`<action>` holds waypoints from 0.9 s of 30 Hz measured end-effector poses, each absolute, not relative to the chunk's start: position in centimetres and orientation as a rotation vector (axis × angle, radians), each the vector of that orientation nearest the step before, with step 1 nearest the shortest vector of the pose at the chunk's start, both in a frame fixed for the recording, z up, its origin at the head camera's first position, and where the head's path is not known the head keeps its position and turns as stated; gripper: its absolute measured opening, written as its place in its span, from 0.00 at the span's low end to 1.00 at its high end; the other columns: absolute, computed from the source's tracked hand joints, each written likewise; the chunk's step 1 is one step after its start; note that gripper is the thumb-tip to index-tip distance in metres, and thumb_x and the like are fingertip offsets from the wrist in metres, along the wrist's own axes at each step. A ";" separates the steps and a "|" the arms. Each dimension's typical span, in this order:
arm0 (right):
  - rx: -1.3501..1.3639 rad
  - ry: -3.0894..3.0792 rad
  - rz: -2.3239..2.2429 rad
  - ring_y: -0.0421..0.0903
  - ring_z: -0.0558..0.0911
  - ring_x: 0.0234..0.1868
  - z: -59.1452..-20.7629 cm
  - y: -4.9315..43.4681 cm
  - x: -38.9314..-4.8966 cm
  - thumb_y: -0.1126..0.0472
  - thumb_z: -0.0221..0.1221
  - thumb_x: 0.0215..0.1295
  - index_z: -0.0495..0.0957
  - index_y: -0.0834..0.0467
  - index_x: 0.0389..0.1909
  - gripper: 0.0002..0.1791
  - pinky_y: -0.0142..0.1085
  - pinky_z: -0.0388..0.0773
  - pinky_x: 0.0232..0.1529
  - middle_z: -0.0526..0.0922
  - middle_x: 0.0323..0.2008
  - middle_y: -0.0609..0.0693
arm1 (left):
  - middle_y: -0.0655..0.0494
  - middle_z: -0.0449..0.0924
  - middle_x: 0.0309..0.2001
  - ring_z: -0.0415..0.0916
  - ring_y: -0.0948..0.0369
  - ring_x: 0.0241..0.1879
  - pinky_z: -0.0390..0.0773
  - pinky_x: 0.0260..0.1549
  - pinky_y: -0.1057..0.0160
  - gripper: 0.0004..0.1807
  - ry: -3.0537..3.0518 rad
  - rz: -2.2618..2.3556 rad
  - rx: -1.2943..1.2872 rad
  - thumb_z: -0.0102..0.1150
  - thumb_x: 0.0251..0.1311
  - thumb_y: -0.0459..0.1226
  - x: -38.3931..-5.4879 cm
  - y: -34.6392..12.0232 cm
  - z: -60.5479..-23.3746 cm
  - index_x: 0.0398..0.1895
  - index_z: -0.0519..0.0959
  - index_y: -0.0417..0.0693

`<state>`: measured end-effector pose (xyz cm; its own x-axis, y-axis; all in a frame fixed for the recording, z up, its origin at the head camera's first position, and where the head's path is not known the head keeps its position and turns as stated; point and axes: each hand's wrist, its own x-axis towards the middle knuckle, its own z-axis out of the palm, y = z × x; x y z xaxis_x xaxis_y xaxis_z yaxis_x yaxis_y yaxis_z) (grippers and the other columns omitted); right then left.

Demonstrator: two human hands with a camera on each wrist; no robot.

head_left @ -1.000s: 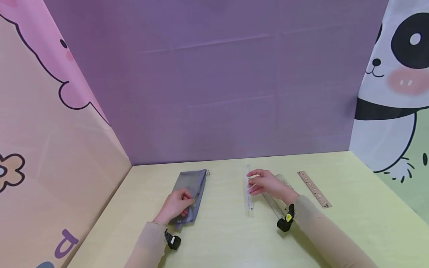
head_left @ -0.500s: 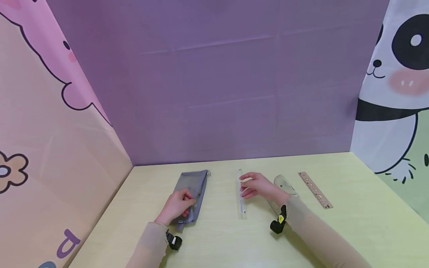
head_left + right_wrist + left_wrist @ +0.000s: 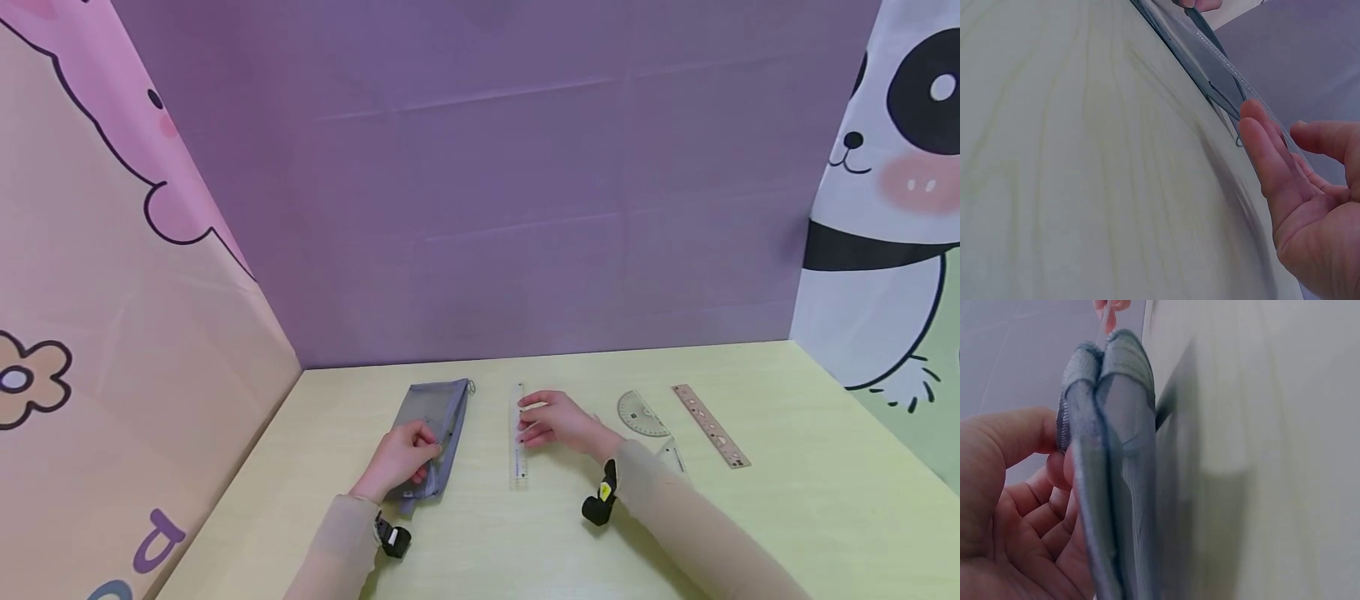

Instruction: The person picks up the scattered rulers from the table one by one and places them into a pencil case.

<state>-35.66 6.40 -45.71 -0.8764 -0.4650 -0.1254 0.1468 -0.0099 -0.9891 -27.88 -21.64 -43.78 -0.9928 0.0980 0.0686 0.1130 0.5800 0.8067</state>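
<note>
A blue-grey mesh zip pouch (image 3: 452, 442) lies on the left half of the table. My left hand (image 3: 402, 457) pinches its edge between thumb and finger; the left wrist view shows the pouch (image 3: 1125, 412) with its zipped edge parted. To the right of it, my right hand (image 3: 558, 423) holds a clear straight ruler (image 3: 519, 467) by its long edge between thumb and fingers. In the right wrist view the thin ruler (image 3: 1229, 65) slants past the fingertips, overlapping the pouch's opening behind it. Part of the ruler is hidden by the fingers.
On the right lie a clear protractor (image 3: 642, 414), a clear set square (image 3: 672, 456) partly covered by the right sleeve, and a pink ruler (image 3: 711, 425). A purple backdrop (image 3: 480, 208) stands along the far edge of the pale wooden table (image 3: 487, 550).
My right hand has moved left with the clear ruler, closer to the pouch. The protractor and set square have come out from behind that arm. My left hand keeps its place on the pouch.
</note>
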 end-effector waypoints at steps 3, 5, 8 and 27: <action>-0.316 1.843 -1.949 0.48 0.85 0.29 -45.6 5.8 -35.7 0.70 0.53 0.67 0.66 0.73 0.57 0.19 0.42 0.84 0.35 0.80 0.33 0.59 | 0.55 0.74 0.18 0.72 0.59 0.14 0.77 0.15 0.62 0.04 -2.778 -1.415 -0.189 0.61 0.58 0.31 -27.9 -21.7 -43.8 0.31 0.76 0.41; -0.301 1.847 -1.951 0.49 0.85 0.29 -45.5 5.5 -35.7 0.70 0.53 0.68 0.66 0.72 0.57 0.18 0.41 0.84 0.35 0.80 0.34 0.59 | 0.56 0.74 0.18 0.72 0.59 0.14 0.77 0.15 0.61 0.04 -2.777 -1.415 -0.187 0.61 0.58 0.31 -27.9 -21.7 -43.8 0.31 0.76 0.41; -0.284 1.842 -1.957 0.48 0.85 0.30 -45.5 5.0 -35.8 0.70 0.53 0.68 0.67 0.72 0.56 0.18 0.41 0.84 0.35 0.80 0.34 0.60 | 0.55 0.74 0.18 0.72 0.60 0.15 0.77 0.16 0.61 0.04 -2.778 -1.420 -0.181 0.61 0.58 0.31 -27.9 -21.7 -43.8 0.31 0.75 0.41; -0.276 1.750 -1.973 0.48 0.85 0.28 -46.0 1.3 -36.2 0.72 0.53 0.67 0.66 0.73 0.57 0.19 0.42 0.84 0.34 0.81 0.33 0.59 | 0.56 0.75 0.19 0.71 0.61 0.14 0.77 0.16 0.62 0.04 -2.779 -1.405 -0.196 0.61 0.58 0.31 -27.6 -21.5 -43.6 0.31 0.76 0.41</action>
